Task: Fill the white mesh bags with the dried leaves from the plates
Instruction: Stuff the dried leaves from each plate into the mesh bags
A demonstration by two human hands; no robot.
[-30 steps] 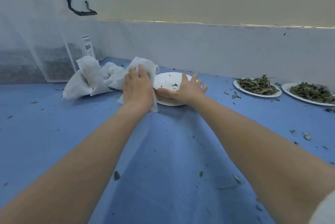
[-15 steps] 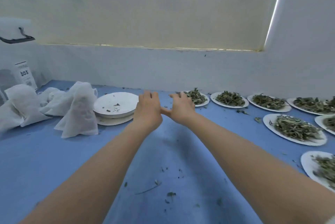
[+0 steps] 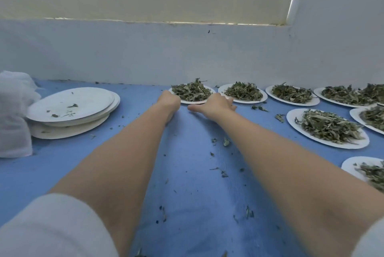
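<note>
Both hands out at the nearest plate of dried leaves (image 3: 192,92) by the bench's back edge, left hand (image 3: 169,98) curled at its left rim, right hand (image 3: 214,104) spread flat at its front-right rim, nothing gripped yet, mesh bag (image 3: 14,111) way off left.

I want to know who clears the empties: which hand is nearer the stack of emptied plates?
Left. The left hand is just right of the stack of emptied plates; the right hand is farther right.
</note>
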